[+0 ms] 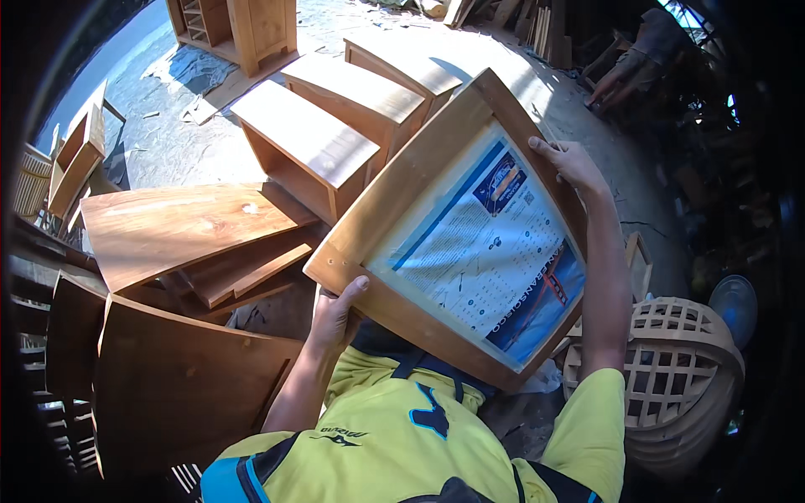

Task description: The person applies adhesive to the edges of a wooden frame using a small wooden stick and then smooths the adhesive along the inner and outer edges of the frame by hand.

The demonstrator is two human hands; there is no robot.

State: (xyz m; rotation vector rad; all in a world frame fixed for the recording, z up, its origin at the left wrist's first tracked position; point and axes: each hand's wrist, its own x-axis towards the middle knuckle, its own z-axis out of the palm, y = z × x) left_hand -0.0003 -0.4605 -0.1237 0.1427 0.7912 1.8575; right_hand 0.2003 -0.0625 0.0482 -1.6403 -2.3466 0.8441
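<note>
Panel (474,245) slants between left hand (337,312) and right hand (573,165).

Gray flr. (511,75): direct sunlight at upper L & ctr., deep shade along R edge. Furn., L to ctr.: wd. cabinet (267,35) at top, w/ crumpled sheet (189,69) near its base; 3 wd. box units (356,90) in diag. row; wd. boards (189,225) lying askew & large wd. panel (189,381) below. Upper R: upright timber (541,33) in part shade; lower R: wd. lattice dome (671,377), w/ round gray disc (735,306) near its upper edge.
</note>
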